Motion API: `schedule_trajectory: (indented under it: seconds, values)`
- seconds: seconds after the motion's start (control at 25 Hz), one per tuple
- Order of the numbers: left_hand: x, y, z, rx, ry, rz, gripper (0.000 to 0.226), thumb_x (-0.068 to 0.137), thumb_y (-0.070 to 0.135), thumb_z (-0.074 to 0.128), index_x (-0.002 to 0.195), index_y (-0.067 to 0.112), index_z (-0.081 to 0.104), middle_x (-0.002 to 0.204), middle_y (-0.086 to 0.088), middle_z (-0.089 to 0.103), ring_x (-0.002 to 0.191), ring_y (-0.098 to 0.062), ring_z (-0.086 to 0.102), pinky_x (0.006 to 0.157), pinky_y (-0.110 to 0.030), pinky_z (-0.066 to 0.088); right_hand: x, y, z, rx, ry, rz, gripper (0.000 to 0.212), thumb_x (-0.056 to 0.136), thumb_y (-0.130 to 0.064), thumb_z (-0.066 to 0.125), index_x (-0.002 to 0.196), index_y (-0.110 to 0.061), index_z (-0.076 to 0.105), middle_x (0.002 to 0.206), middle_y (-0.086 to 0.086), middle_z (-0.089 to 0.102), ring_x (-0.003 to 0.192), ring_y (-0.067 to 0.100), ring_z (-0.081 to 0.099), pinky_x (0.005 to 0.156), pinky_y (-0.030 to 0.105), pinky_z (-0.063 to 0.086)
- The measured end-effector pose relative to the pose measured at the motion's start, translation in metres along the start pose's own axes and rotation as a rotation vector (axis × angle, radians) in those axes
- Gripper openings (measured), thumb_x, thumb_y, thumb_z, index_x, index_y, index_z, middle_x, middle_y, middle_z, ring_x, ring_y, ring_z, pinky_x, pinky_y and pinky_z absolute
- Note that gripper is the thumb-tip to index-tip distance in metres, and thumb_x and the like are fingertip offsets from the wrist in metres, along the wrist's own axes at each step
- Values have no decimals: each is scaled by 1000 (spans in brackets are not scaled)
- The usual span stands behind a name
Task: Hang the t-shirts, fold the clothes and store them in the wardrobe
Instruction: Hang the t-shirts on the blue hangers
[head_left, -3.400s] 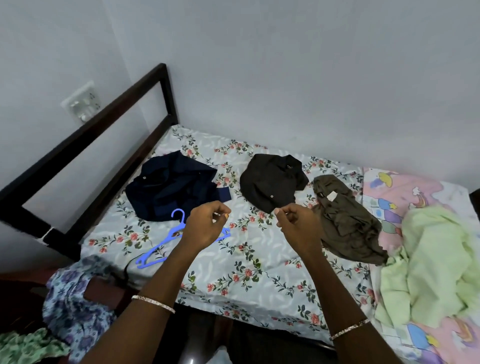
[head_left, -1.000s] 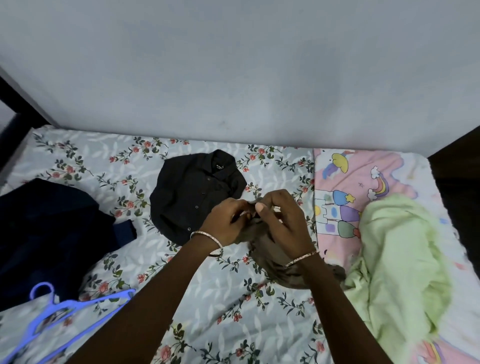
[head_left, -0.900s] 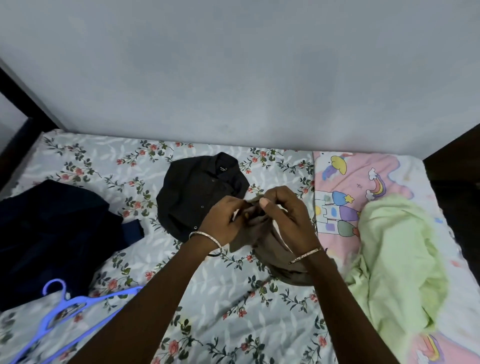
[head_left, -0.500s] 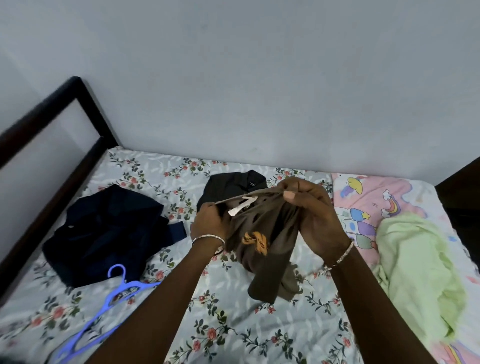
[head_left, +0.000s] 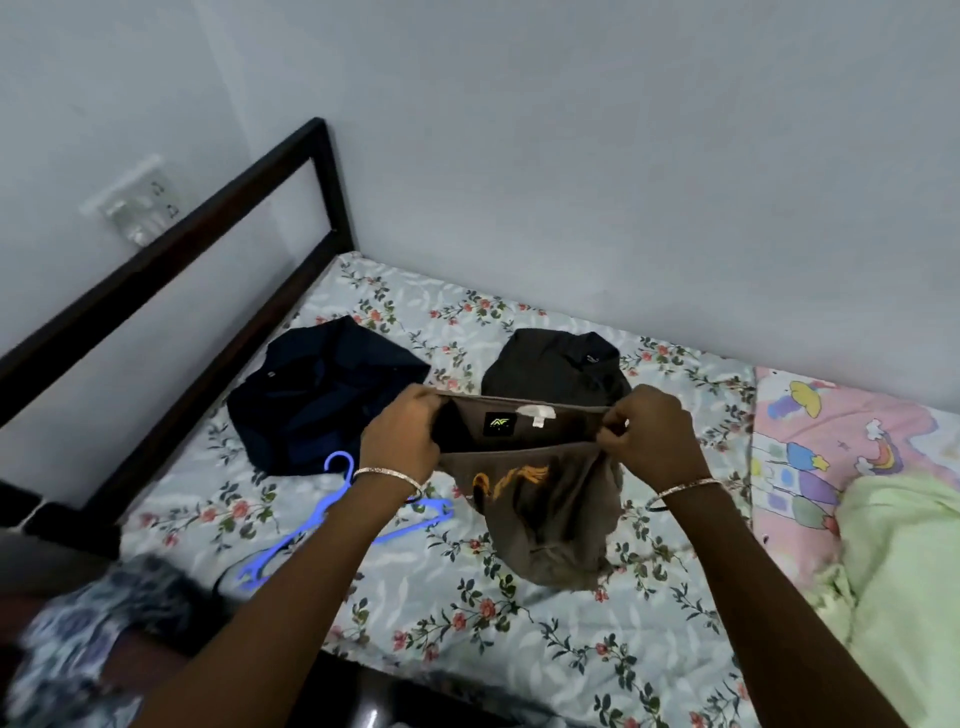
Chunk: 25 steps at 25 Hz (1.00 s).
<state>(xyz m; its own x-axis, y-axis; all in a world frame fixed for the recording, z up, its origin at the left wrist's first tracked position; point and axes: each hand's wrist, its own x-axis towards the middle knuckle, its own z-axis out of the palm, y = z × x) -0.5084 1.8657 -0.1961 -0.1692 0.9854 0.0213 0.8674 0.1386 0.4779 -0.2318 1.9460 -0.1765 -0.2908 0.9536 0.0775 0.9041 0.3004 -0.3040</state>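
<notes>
- T-shirt (head_left: 550, 509): olive-brown, with an orange print on the front. Inside the neck there is a black label (head_left: 497, 424) with a yellow-green logo and a white tag (head_left: 536, 413).
- Garment (head_left: 317, 395) nearest the bed frame: dark navy, plain.
- Shirt (head_left: 556, 364): black, plain.
- Hanger (head_left: 344, 478): bright blue.
- Bedsheet (head_left: 467, 587): pale blue-white with faint leaf shapes and sprigs of pink-red flowers with dark green leaves.
- Second sheet (head_left: 831, 415): pink with a cartoon print of a rainbow and yellow, blue and purple shapes.
- Cloth (head_left: 904, 571): light green, plain.
- Bed frame (head_left: 208, 234): dark brown, near black.
- Wall (head_left: 571, 156): pale grey-blue.
</notes>
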Motion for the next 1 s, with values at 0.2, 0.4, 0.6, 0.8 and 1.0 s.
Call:
schedule_trajectory:
  seconds: [0.2, 0.4, 0.6, 0.8, 1.0]
  values:
    - [-47, -56, 17, -20, -80, -156, 55, 81, -6, 51, 131, 15, 58, 128, -8, 55, 110, -35, 58, 81, -42, 47, 6, -55, 66, -64, -307, 103, 5, 79, -14, 63, 75, -18, 65, 91, 9, 65, 88, 36, 65, 70, 35, 50]
    - [-76, -128, 33, -51, -50, -346, 56, 82, -8, 49, 133, 13, 58, 127, -11, 57, 111, -37, 59, 85, -43, 48, 19, -90, 143, 172, -625, 95, 12, 77, -25, 74, 80, -26, 62, 85, -3, 66, 85, 22, 63, 75, 28, 48]
    - [-95, -178, 57, -91, -99, -429, 52, 76, -11, 54, 124, 6, 62, 125, -12, 58, 105, -37, 62, 79, -42, 52, 36, -115, 243, 151, -823, 80, 8, 81, -18, 72, 76, -25, 71, 89, -2, 72, 91, 21, 66, 75, 23, 48]
    - [-110, -218, 84, -120, -88, -453, 64, 70, -15, 56, 130, 7, 59, 130, -12, 58, 107, -40, 62, 76, -49, 57, 50, -132, 338, 118, -766, 86, 22, 88, -11, 58, 104, -11, 73, 114, 15, 70, 108, 38, 63, 86, 34, 51]
    - [-104, -239, 92, -140, -27, -475, 69, 70, -15, 53, 135, 9, 56, 136, -11, 55, 117, -37, 58, 82, -48, 56, 59, -136, 414, 73, -887, -19, 52, 97, -15, 53, 148, -8, 42, 137, 24, 55, 127, 40, 52, 105, 44, 43]
